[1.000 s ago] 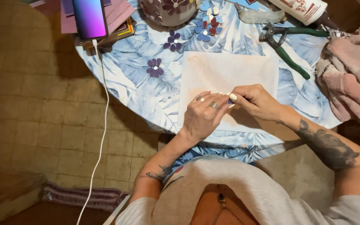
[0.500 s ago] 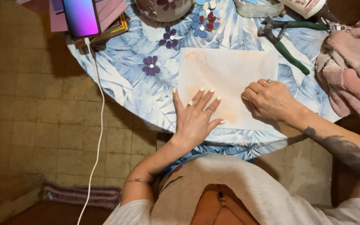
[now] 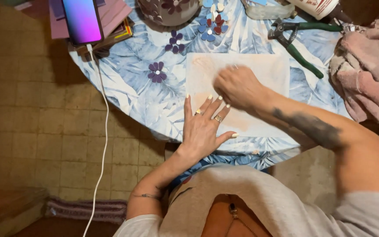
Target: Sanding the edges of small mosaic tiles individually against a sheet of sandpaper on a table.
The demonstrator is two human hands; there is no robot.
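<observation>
While the left hand [image 3: 203, 127] lies flat with fingers spread wide on the lower left of the paper [image 3: 259, 74], probably pinning it down, the right hand [image 3: 237, 85] sits curled mid-frame over the sheet; can't tell if it holds anything, it's blurry; pliers [image 3: 297, 46] and cloth [image 3: 365, 74] wait upper right; purple flower [image 3: 156, 71] left of the sheet.

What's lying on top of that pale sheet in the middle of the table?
On the pale sheet lie the left hand, spread flat at its lower left corner, and the right hand, curled and blurred, further up. Anything beneath the right hand is hidden. The rest looks bare, with faint orange stains.
</observation>
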